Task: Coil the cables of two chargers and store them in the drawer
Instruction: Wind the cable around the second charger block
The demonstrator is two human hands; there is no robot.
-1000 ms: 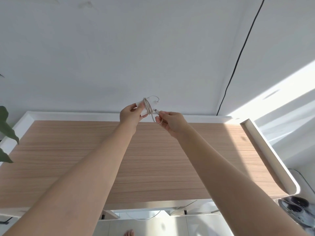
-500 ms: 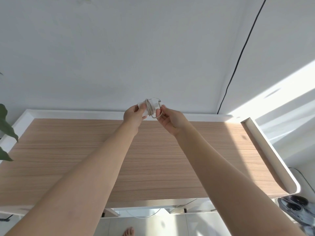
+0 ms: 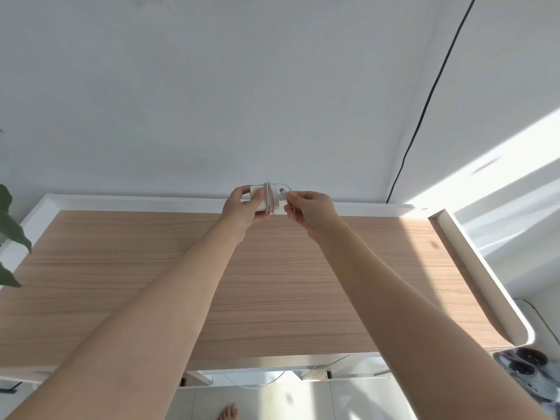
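A white charger block (image 3: 278,192) is held up over the far edge of the wooden desk (image 3: 272,283). Its pale cable (image 3: 268,197) is wound in several turns around the middle of the block. My left hand (image 3: 242,207) grips the block's left end. My right hand (image 3: 312,212) pinches the cable's free end, whose small plug (image 3: 282,190) lies against the block's right side. A second charger is not visible. The drawer shows only as a light front under the desk's near edge (image 3: 285,363).
The desk has a raised white rim (image 3: 472,268) at the back and sides. A black wire (image 3: 424,110) runs down the wall at the right. Plant leaves (image 3: 9,234) reach in at the left. A power strip (image 3: 527,365) lies on the floor at the lower right.
The loose loop of cable that hung from the charger has been drawn tight around the block. My right hand has brought the plug end up against the block's right side.
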